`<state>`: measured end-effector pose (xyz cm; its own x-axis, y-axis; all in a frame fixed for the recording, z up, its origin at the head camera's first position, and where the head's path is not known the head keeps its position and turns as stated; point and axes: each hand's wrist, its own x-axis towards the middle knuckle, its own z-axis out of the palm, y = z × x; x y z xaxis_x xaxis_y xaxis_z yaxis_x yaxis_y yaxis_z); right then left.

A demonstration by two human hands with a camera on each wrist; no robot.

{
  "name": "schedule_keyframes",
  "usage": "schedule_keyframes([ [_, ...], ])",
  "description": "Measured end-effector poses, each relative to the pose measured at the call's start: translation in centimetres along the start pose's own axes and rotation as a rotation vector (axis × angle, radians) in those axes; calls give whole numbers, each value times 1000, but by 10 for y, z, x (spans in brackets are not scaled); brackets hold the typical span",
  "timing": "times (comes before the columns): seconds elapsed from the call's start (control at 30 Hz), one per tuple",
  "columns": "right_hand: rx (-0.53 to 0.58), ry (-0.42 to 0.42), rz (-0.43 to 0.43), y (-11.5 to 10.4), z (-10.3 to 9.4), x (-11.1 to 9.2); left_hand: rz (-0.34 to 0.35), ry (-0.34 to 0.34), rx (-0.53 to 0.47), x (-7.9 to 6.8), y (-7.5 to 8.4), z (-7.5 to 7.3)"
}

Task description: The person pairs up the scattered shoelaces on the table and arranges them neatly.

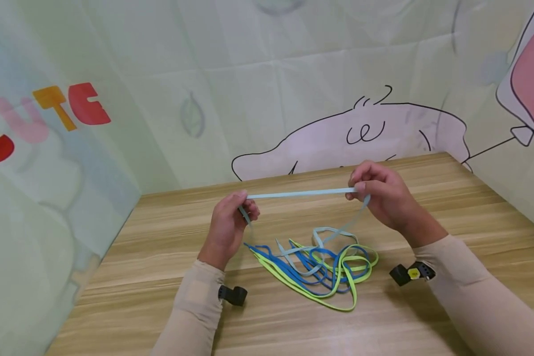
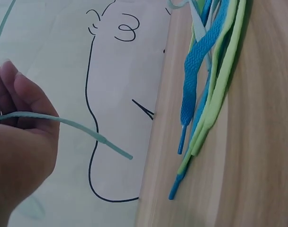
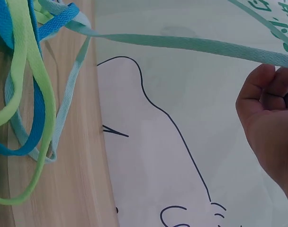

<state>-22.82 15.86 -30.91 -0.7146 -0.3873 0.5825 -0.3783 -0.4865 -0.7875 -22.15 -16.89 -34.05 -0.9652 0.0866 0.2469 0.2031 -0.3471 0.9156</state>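
Note:
A pale blue shoelace (image 1: 300,193) is stretched nearly level between both hands, above the table. My left hand (image 1: 229,222) pinches it close to one end; the tipped end (image 2: 119,150) dangles free past the palm in the left wrist view. My right hand (image 1: 384,195) pinches it farther along, and from there the lace slants down into a tangle on the table. In that tangle lie blue laces (image 1: 289,269) and yellow-green laces (image 1: 311,295), looped over each other with more of the pale blue one. The right fingertips are partly cut off in the right wrist view.
The wooden table (image 1: 169,257) carries the lace pile near its middle. Printed cloth (image 1: 231,89) with cartoon drawings hangs behind and at the sides. Each sleeve has a small black wrist camera (image 1: 233,295) on it.

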Motion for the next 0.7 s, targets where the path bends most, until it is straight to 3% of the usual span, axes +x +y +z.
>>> schedule_keyframes([
  [0.43,-7,57,-15,-2,-7,-1,55,44,-156,2,4,-6],
  [0.7,-10,80,-10,-3,-8,0,71,100,-168,4,5,-13],
])
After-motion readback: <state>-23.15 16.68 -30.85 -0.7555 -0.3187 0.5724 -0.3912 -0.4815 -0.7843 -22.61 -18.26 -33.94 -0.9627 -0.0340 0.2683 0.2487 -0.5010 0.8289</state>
